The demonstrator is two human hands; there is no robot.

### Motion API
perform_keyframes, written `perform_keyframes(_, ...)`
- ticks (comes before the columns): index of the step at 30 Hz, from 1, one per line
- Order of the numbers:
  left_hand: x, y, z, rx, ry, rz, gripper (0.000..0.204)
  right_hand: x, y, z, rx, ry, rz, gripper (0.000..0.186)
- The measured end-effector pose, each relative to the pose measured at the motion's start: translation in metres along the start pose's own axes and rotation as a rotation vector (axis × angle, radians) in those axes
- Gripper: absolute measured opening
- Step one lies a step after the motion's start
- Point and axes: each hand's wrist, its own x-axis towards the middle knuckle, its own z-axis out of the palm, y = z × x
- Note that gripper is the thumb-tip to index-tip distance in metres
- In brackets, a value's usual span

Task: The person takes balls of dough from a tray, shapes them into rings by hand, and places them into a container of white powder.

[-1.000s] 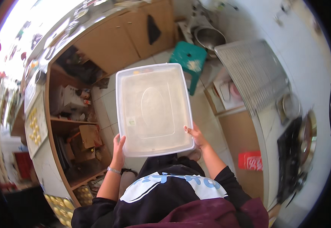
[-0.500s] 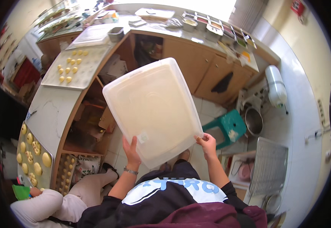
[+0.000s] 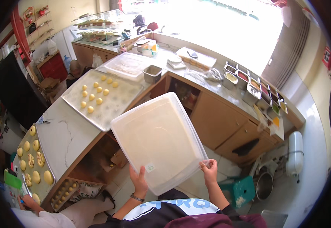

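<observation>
I carry a large, shallow translucent plastic container [image 3: 161, 140], its inside pale beige, tilted above the floor beside the counter. My left hand [image 3: 139, 180] grips its near left corner, fingers along the side, and my right hand [image 3: 209, 171] pinches the near right corner. Just beyond its far edge, a metal tray [image 3: 118, 102] of small yellow dough balls rests on the marble counter [image 3: 68, 146]. Behind that tray are a clear plastic lid [image 3: 122, 64] and a small steel pan [image 3: 152, 74].
At left, a co-worker's hand [image 3: 30, 201] is by a tray [image 3: 42, 150] of shaped dough; another person [image 3: 74, 72] is behind the counter. Cabinets [image 3: 218, 125] carry topping pans [image 3: 254, 89]. A green stool [image 3: 241, 190], steel pot [image 3: 264, 186] and wall-side cylinder [image 3: 295, 152] stand at right.
My view has swung left and up toward the counter and window. The container has turned with me, now angled and closer to the counter's dough-ball tray, both hands still holding it.
</observation>
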Motion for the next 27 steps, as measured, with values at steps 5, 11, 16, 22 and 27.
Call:
perform_keyframes(5,0.076,0.005,0.037,-0.086,0.047,-0.008,0.051,0.071,-0.062,0.035,0.102,-0.184,-0.058,0.028)
perform_keyframes(11,0.163,0.033,0.073,-0.261,0.011,0.013,0.048,0.155,-0.141,0.092,0.134,-0.381,-0.364,0.018)
perform_keyframes(16,0.247,0.069,0.096,-0.389,0.016,0.01,0.054,0.224,-0.19,0.175,0.071,-0.578,-0.446,0.021)
perform_keyframes(22,0.377,0.077,0.078,-0.401,0.043,-0.155,0.048,0.323,-0.215,0.297,0.089,-0.687,-0.318,0.032)
perform_keyframes(27,0.477,0.041,0.043,-0.556,0.006,-0.257,0.045,0.393,-0.214,0.388,-0.022,-0.701,-0.27,0.033)
